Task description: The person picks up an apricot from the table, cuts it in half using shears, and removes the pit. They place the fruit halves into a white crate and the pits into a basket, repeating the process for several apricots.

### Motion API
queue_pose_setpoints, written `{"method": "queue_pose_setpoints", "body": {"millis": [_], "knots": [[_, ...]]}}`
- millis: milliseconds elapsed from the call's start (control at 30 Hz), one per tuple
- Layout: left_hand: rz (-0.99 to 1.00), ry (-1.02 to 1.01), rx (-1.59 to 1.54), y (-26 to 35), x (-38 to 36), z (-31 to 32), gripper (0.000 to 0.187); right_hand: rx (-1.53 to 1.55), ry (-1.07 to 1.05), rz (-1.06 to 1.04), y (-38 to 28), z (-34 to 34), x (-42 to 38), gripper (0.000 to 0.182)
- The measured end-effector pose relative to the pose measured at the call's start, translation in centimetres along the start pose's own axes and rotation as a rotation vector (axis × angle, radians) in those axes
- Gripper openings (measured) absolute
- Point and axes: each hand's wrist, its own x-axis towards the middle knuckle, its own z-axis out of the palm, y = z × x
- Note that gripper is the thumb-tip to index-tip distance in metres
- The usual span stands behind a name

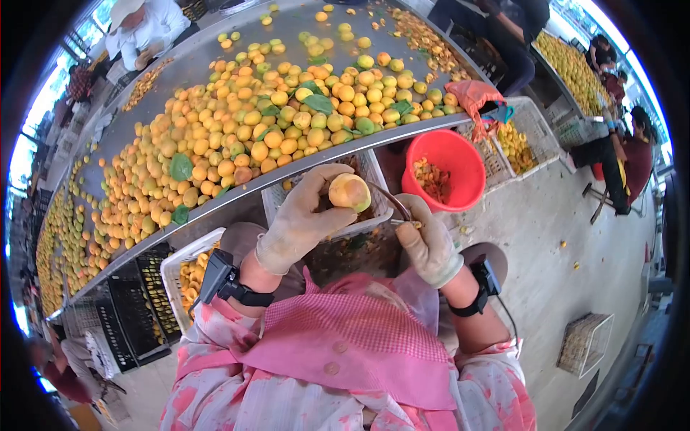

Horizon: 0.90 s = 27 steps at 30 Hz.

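Note:
My left hand, in a pale glove, grips a yellow-orange apricot between thumb and fingers. A lighter, cut-looking patch shows on the fruit's upper face. My right hand, gloved too, is closed round a thin curved metal tool. The tool's tip reaches the right side of the apricot; its exact kind I cannot tell. Below both hands stands a white plastic crate, partly hidden by them. Just beyond my right hand is a red bucket with orange fruit pieces inside.
A metal table heaped with apricots and some leaves runs across the front. White crates with cut fruit stand right of the bucket; another crate is at my left. Other people sit around. A crate lies on the floor.

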Motion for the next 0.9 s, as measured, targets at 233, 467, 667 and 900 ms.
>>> {"method": "queue_pose_setpoints", "body": {"millis": [233,467,667,900], "knots": [[-0.077,-0.170,-0.142,0.1,0.0,-0.1,0.063,-0.062,-0.158,-0.027,-0.3,-2.1,-0.1,0.044],[-0.073,-0.282,-0.111,0.4,-0.2,-0.3,0.062,-0.124,-0.227,-0.044,-0.9,-3.2,-0.1,0.039],[-0.111,-0.352,-0.094,0.6,-0.8,-0.9,0.065,-0.235,-0.298,-0.055,-1.7,-4.3,0.0,0.038],[-0.117,-0.429,-0.131,1.2,-1.0,-1.3,0.067,-0.171,-0.364,-0.076,-2.3,-5.2,0.0,0.041]]}}
